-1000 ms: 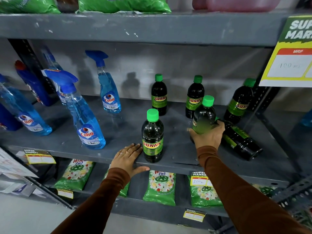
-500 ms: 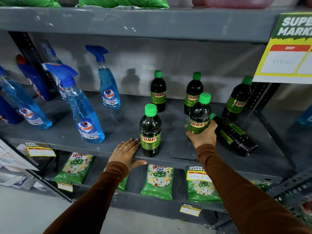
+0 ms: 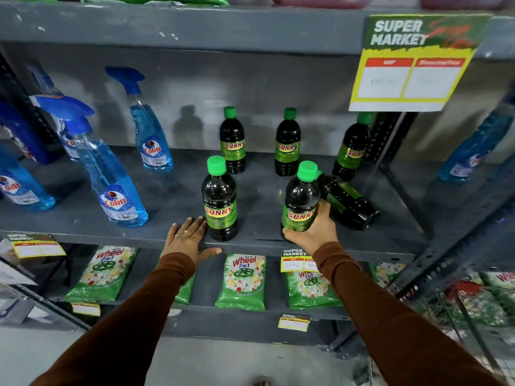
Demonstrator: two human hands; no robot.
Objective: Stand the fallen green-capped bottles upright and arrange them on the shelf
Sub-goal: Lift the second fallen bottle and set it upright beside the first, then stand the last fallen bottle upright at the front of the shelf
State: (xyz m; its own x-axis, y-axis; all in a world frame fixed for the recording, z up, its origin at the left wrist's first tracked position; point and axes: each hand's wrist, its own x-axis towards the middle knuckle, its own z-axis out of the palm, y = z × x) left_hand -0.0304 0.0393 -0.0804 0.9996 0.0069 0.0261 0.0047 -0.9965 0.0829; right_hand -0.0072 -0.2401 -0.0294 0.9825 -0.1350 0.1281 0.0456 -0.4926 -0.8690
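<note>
- Right hand point(image 3: 312, 232) grasps a glossy dark bottle point(image 3: 301, 199), upright near the grey metal shelf point(image 3: 167, 196) front edge.
- Left hand point(image 3: 186, 238) flat, released, on that edge.
- Fallen bottle point(image 3: 345, 201) lies at 2 o'clock.

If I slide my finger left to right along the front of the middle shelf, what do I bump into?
Big blue spray bottle → left hand, flat on the shelf edge → upright green-capped bottle → the bottle in the right hand's grip → right hand → fallen bottle.
</note>
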